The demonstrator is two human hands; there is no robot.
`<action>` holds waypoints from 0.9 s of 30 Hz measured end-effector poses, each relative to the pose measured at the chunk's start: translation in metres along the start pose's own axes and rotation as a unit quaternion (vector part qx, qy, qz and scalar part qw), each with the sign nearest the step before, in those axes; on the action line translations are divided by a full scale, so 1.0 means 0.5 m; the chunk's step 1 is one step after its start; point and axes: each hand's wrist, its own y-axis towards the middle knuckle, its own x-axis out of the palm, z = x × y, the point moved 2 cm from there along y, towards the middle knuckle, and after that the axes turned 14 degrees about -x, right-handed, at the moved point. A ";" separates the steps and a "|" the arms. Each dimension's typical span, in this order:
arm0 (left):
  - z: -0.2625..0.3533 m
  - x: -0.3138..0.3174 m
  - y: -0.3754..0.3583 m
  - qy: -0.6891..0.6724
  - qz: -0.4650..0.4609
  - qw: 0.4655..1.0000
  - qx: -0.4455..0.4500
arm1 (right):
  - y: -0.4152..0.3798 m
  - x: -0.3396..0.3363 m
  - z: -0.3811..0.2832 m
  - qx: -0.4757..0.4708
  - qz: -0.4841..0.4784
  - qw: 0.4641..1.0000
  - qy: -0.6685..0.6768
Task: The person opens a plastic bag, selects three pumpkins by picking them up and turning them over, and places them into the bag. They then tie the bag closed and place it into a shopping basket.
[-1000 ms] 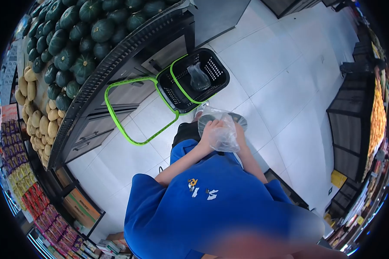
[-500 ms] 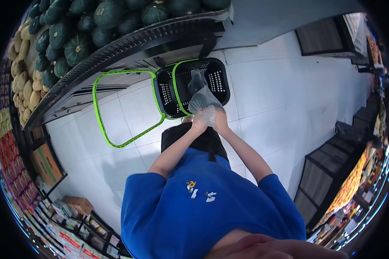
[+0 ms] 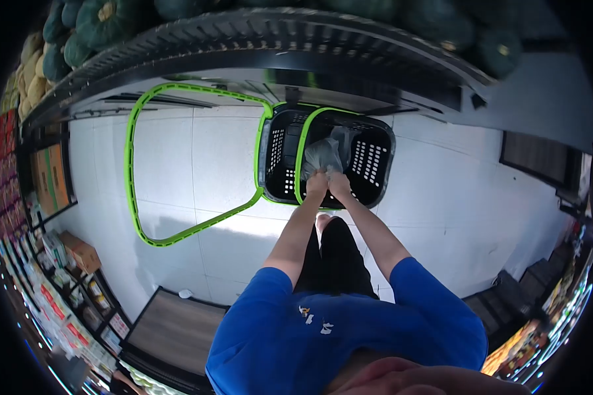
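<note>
Far left: bright packets (image 3: 6, 204) on shelving; cardboard carton (image 3: 51, 176) in a dark rack; pale squashes (image 3: 29, 82), heaped, upper left; small brown box (image 3: 80, 252), lower down; dark green pumpkins (image 3: 105, 21), ranged along the top above a black display stand (image 3: 263, 39)

Left of centre: green handle (image 3: 130, 164), one large loop, swung out over the pale tiled floor (image 3: 227, 155)

Centre: black basket (image 3: 369, 163), perforated walls, upright beside the stand, second green band (image 3: 302, 155) crossing its opening; left hand (image 3: 317, 182), fingers clenched on the gathered top of a plastic bag (image 3: 321, 157); the bag within the basket's outline, whether resting on its bottom cannot be told, contents unclear; right hand (image 3: 338, 184), just beside the left, grasping the same gathered top; another clear bag (image 3: 342, 137), inside the basket, just behind the first

Right: dark cabinet (image 3: 540, 158), well apart from the basket; orange produce (image 3: 507, 347), lower right
</note>
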 end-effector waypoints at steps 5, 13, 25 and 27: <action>-0.055 0.069 0.112 0.139 -0.019 0.989 -0.043 | 0.108 0.109 0.050 0.026 -0.080 0.996 -0.009; -0.156 0.214 0.230 0.133 0.015 0.969 -0.205 | 0.190 0.245 0.132 -0.090 -0.082 0.992 0.047; -0.144 0.179 0.139 0.212 0.005 0.970 -0.118 | 0.098 0.220 0.137 -0.076 -0.075 0.991 0.085; -0.100 0.112 0.045 0.140 -0.033 0.989 -0.042 | 0.037 0.134 0.098 -0.061 -0.078 0.991 0.092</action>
